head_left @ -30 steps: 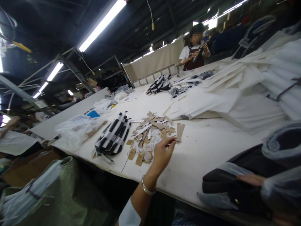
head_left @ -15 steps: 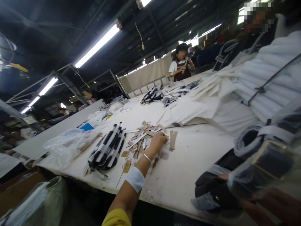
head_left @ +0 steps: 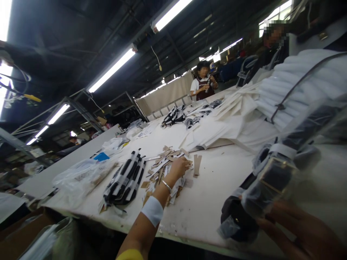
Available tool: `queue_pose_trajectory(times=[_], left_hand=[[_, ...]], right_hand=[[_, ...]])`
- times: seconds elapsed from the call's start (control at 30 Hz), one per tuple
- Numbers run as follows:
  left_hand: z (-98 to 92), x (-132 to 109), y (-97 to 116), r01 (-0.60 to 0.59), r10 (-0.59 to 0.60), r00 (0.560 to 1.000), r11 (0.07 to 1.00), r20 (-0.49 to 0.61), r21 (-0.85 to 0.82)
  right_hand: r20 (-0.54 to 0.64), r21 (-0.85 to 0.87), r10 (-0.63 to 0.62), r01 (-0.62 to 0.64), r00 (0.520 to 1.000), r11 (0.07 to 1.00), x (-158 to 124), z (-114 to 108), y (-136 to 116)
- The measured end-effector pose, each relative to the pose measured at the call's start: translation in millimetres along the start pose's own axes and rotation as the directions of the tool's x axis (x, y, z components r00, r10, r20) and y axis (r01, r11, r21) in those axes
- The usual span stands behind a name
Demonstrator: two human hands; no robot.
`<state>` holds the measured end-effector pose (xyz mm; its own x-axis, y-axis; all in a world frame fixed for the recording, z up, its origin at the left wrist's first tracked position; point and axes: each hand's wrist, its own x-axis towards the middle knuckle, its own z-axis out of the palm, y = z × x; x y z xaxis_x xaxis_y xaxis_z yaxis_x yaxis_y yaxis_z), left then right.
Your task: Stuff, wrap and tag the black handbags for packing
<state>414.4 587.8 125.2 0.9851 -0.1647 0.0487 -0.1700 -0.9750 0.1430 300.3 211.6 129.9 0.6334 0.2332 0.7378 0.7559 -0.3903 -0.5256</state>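
My left hand (head_left: 179,168) reaches into a loose pile of tan and white card strips (head_left: 155,173) on the white table. Its fingers are bent together and pointed down; what they pinch is hidden. At the lower right, my right hand (head_left: 295,224) is blurred, its fingers closed around the near side of a black item wrapped in clear plastic (head_left: 276,175) with a gold-edged part. Black padded straps with a metal stud (head_left: 237,219) lie below and left of it. A few tan strips (head_left: 197,165) lie just right of my left hand.
Left of the pile lies a bundle of black straps with white bands (head_left: 126,180), then a clear plastic bag (head_left: 81,177). White sheets (head_left: 230,126) and a tied stack of white padding (head_left: 300,79) stand at the right. A co-worker (head_left: 203,83) stands beyond the table.
The view has tilted slightly, so the table sits lower. My right hand and the plastic-wrapped item have shifted left in view. My left hand stays at the strip pile.
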Motion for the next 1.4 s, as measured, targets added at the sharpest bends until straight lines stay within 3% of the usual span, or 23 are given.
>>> queue_pose_trajectory(times=[0.17,0.4,0.5,0.63,0.87,1.03,1.17,1.4], left_hand=[[12.7,5,3,0.017,-0.015,0.998,0.999,0.058,-0.034],[2.1,-4,-8,0.101,-0.104,0.995,0.966,0.001,-0.238],[-5.9,-2,-8,0.135,-0.17,0.984,0.901,-0.05,-0.413],[-25.2,0,1,0.11,-0.241,0.965,0.738,-0.107,-0.666],[-84.8,-10,43,-0.051,-0.186,0.973,0.395,-0.134,-0.917],[-118.1,-14,82,-0.077,-0.133,0.984,0.27,-0.116,-0.96],[-127.8,-18,108,-0.084,-0.101,0.989,0.227,-0.11,-0.97],[-127.3,-27,158,-0.088,0.013,0.996,0.174,-0.087,-0.981]], right_hand=[[0.064,0.045,-0.027,0.024,0.998,0.999,1,-4,-6],[0.035,0.049,-0.02,0.018,0.999,0.999,1,-4,-9],[0.047,0.059,-0.027,0.024,0.999,0.998,4,-5,-10],[0.041,0.057,-0.044,0.041,0.998,0.998,6,-5,-9],[0.078,0.066,-0.071,0.066,0.994,0.996,10,-8,-7],[0.157,0.071,-0.072,0.061,0.985,0.996,17,-13,-12],[0.179,0.037,-0.052,0.047,0.982,0.998,20,-14,-13],[0.265,0.047,0.014,-0.028,0.964,0.999,28,-20,-18]])
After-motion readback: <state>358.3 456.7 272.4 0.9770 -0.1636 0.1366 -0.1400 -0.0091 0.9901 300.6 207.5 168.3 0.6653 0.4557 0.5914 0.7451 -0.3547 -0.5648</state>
